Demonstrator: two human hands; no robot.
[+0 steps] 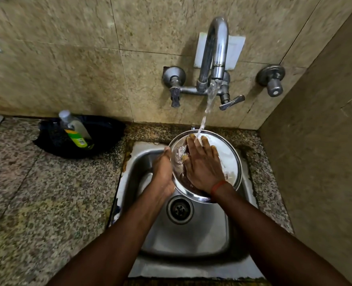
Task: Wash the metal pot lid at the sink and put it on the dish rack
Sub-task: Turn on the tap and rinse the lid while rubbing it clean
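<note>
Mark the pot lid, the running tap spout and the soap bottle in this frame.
pot lid (231, 159), head view, bare right part of its shiny face.
tap spout (217, 44), head view, curved chrome neck.
soap bottle (76, 131), head view, clear body above the label.

We saw a silver, mirror-bright pot lid (231, 159) over a dull steel-grey sink (191, 240). The desk (36, 203) was speckled brown, cream and black granite. A bottle (76, 131) of yellow-green liquid stood in a black basin (107, 131). The wall tiles (67, 69) were mottled beige, and the wrist thread (217, 185) orange-red.
</note>
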